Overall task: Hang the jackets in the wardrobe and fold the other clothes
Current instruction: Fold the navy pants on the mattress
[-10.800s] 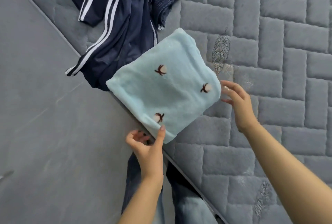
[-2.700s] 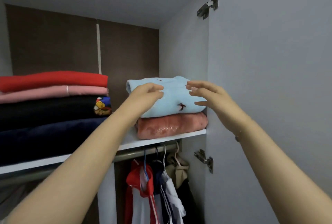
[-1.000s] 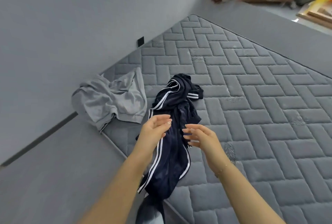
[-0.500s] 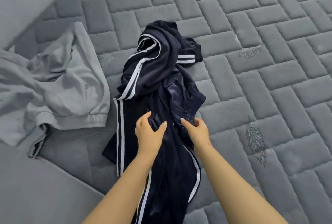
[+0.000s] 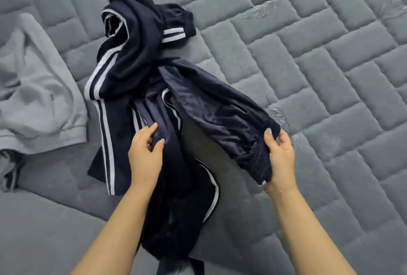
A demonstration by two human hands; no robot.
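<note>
- The navy garment (image 5: 141,72) with white stripes lay crumpled across the grey quilted mattress (image 5: 308,65), running from about 12 o'clock down to 6 o'clock in our head view.
- Our right hand (image 5: 279,155) at 4 o'clock gripped a gathered, elastic-looking edge of the navy cloth — thumb on top, fingers curled beneath — and held that part lifted off the mattress and drawn out toward 3 o'clock.
- Our left hand (image 5: 145,151), near the centre, pinched a fold of the same garment between thumb and curled fingers, just beside a pair of white stripes.
- Between our two hands the cloth opened in a dark gap, showing its inner side.
- A grey garment (image 5: 37,98) lay bunched at 9 o'clock, just beside the navy one; we could not tell whether they touched.
- The garment's lower end hung over the mattress edge at 6 o'clock.
</note>
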